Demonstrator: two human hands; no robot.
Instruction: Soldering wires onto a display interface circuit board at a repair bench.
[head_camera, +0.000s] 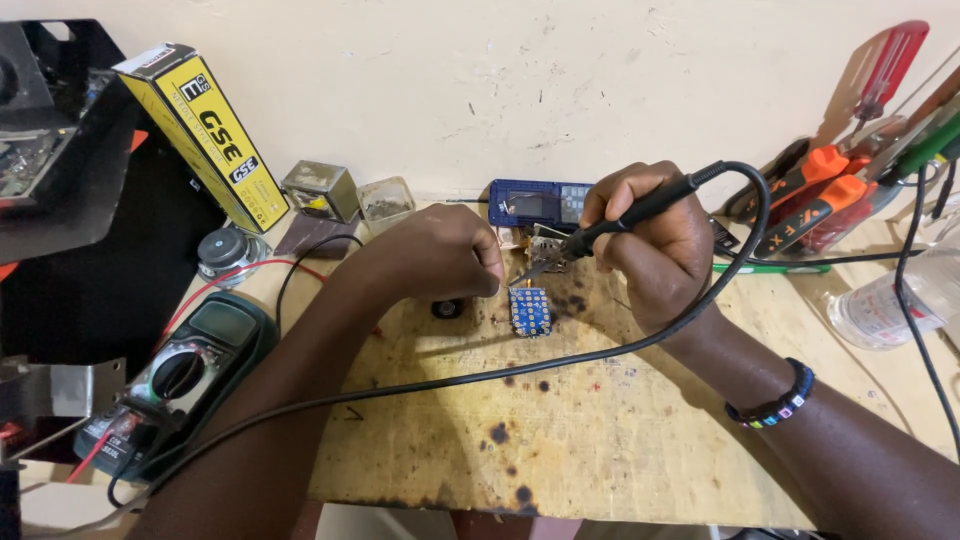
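Head view, looking down on a scorched wooden board (600, 430). Right hand (655, 250) closed pen-fashion around a black soldering iron (625, 215), fingers wrapped tight on the handle. Long axis of the iron slanted: cord end up and away from the grip toward the wall, tip (527, 273) down and toward the left hand, pointing at the board. Black cable (560, 362) looping out from the handle's far end, round the back of the right wrist, then across the board under the left forearm. Left hand (450, 255) curled into a loose fist just across from the tip, fingertips pinched together; whatever sits between them too small to tell. Small blue circuit board (529, 311) lying flat right below the tip, between the two hands, its longer side running toward the wearer; cannot tell whether the tip touches it. Just behind the grip, a metal piece (545, 243) and a blue device with a screen (535, 205). Beaded bracelet (775, 400) on the right wrist. Beyond the left forearm, a green multimeter (190, 375) with red and black leads, a small speaker (228, 250), a yellow box (210, 130) leaning on the wall. Past the right hand, orange-handled tools (830, 200) and a clear plastic bottle (895, 300).
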